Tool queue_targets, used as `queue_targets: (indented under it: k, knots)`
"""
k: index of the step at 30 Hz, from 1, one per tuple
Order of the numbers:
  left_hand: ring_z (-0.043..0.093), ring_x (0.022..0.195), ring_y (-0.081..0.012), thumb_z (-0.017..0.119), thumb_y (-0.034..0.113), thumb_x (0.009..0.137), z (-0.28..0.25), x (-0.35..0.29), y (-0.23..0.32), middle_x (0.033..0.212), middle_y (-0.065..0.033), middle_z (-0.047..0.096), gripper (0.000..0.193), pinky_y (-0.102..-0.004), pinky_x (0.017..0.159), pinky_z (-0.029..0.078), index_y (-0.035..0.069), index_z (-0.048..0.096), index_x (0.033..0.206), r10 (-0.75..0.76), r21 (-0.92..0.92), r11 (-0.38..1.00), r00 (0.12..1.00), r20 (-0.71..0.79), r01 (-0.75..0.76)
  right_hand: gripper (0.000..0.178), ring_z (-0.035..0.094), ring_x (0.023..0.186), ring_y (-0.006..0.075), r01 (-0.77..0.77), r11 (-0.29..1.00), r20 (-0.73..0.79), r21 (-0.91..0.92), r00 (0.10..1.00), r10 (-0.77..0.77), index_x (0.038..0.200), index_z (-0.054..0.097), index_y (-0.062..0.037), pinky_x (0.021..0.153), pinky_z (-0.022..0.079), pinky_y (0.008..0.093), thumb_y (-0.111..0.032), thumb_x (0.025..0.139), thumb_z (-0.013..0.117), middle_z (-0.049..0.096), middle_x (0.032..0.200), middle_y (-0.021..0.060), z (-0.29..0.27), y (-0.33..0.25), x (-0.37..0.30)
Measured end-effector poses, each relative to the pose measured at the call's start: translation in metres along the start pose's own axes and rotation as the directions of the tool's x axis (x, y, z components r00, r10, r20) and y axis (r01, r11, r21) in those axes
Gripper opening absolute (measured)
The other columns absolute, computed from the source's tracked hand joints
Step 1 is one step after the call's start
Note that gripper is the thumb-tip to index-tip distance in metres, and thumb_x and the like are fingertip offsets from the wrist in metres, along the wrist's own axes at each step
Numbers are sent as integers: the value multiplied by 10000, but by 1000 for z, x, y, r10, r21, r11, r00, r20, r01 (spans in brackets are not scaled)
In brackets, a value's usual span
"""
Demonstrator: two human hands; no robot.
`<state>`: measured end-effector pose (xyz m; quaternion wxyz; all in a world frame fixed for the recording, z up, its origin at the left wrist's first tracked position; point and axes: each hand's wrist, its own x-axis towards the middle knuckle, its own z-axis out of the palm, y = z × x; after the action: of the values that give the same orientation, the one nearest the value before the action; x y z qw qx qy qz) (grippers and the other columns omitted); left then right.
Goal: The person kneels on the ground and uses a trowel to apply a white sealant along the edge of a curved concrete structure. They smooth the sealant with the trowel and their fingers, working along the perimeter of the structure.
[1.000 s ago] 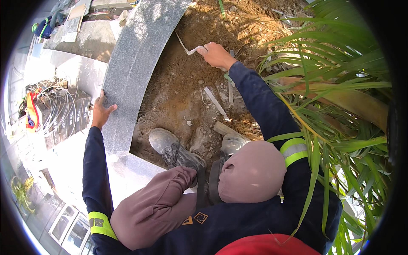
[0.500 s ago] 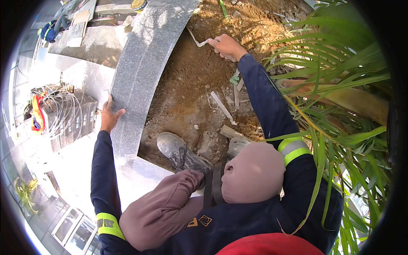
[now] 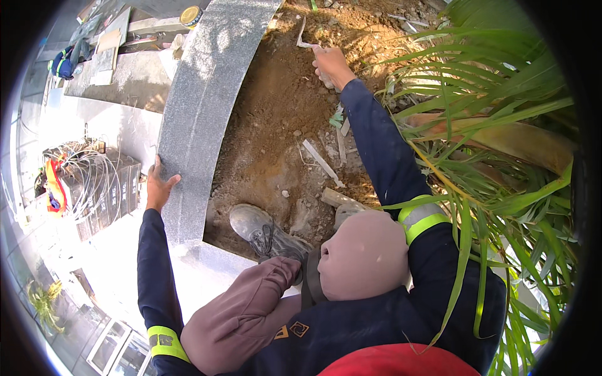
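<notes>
My right hand [image 3: 332, 66] is closed round the handle of what looks like a trowel [image 3: 301, 39], its thin, pale blade seen nearly edge-on above the brown soil [image 3: 269, 119]. My left hand [image 3: 161, 185] rests at the left edge of a long grey stone slab [image 3: 191, 119], fingers and thumb spread, the thumb on its top. The slab borders the soil on the left. My grey, dusty shoe [image 3: 251, 225] stands on the dirt near the slab's lower end.
Palm fronds [image 3: 489, 94] crowd the right side. Wood scraps [image 3: 323, 163] and stones lie in the soil. Left of the slab stands a dark crate-like stack [image 3: 106, 194] with pale wires on it. Another person [image 3: 63, 66] and a yellow-lidded bucket [image 3: 190, 15] are at far left.
My right hand has moved slightly away from me, and the trowel's blade has swung to point more upward in the view. My left hand stays on the slab's edge.
</notes>
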<state>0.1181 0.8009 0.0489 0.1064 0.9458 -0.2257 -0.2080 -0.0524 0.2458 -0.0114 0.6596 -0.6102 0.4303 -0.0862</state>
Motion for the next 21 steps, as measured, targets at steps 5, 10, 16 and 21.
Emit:
queue_targets:
  k: [5, 10, 16, 21]
  knots:
    - [441, 1413, -455, 898, 289, 762, -12, -5, -3, 1540, -354, 381, 1046, -456, 1156, 402, 28, 321, 1595, -34, 14, 999, 999, 26, 34, 456, 575, 506, 179, 34, 998, 163, -46, 986, -26, 878, 597, 53, 467, 471, 374, -357, 1066, 535, 626, 732, 112, 32, -15, -17]
    - [345, 1475, -473, 935, 371, 691, 10, 25, 69, 1585, -369, 305, 1110, -497, 1196, 339, 27, 363, 1578, 123, 113, 986, 992, -30, -119, 471, 571, 487, 208, 34, 999, 137, -15, 990, -32, 820, 600, 47, 407, 422, 393, -365, 1047, 566, 614, 670, 122, 25, -12, 41]
    - [251, 1504, -518, 930, 316, 690, -1, 42, 111, 1610, -393, 212, 1093, -566, 1213, 273, 82, 358, 1593, 266, 182, 943, 959, 94, -280, 472, 559, 561, 174, 32, 979, -30, 199, 999, -26, 1000, 598, 66, 469, 444, 356, -395, 1068, 523, 629, 833, 115, 37, -29, 25]
    - [185, 1478, -606, 932, 282, 683, 4, 52, 114, 1622, -391, 164, 1146, -582, 1213, 265, 133, 292, 1622, 221, 198, 948, 964, 151, -249, 494, 557, 571, 163, 53, 990, 89, 129, 994, -65, 1028, 592, 74, 509, 474, 359, -413, 1070, 519, 621, 825, 104, 34, -27, 28]
